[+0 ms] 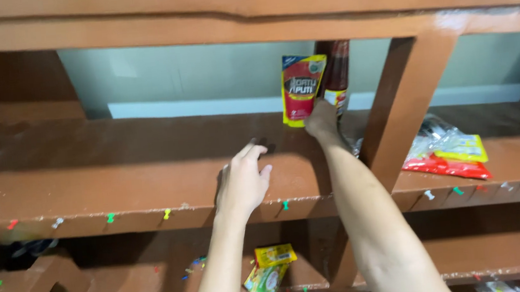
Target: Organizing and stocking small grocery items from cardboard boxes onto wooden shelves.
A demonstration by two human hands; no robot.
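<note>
Right hand (321, 119) reaches to the back of the brown wooden shelf (116, 172), fingers on the base of the red-and-yellow stand-up sauce pouch (301, 89), just beside a dark red sauce bottle (336, 75); grip unclear. Left hand (242, 182) lies open, palm down, on the shelf's front part. Red and yellow flat packets (455, 156) lie right of the post.

Brown wooden shelf (117, 179) across mid-frame, coloured pushpins (110, 218) along its front edge. At upper centre, standing on it: red-and-yellow pouch (301, 91) beside dark red bottle (336, 75). At right, lying flat: red and yellow packets (455, 156). Lower shelf (159, 283) below, bearing yellow-green sachets (271, 270).
</note>
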